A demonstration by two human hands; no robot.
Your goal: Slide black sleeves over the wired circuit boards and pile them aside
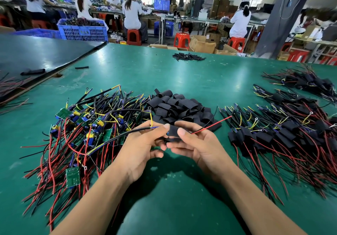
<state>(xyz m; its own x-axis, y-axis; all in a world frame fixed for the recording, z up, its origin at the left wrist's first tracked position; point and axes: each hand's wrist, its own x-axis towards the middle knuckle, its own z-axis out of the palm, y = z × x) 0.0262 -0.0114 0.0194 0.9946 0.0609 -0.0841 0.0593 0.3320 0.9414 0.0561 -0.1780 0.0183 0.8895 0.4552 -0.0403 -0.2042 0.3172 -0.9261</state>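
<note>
Holding one black sleeve (173, 131) between them, the left hand (144, 143) and the right hand (197, 147) meet low over the green table (182, 74). Both hands pinch it, with each thumb on top of the sleeve and the curled fingers under it. The sleeve sits right at the thumb tips and touches both hands. The palms turn in toward each other, and both bare arms reach in from the bottom edge. A red wire (211, 124) pokes out of the sleeve past the right thumb. A black cable (127, 134) with yellow and blue ends comes out on the left side. How much of a board is inside the sleeve cannot be seen. Just behind the hands lies a heap of empty sleeves (178, 107). To the left is a messy heap of green boards (87, 123) with red and black wires. To the right is a pile of boards already in sleeves (282, 134). Far back on the table is a small heap of black tubes (188, 57)
</note>
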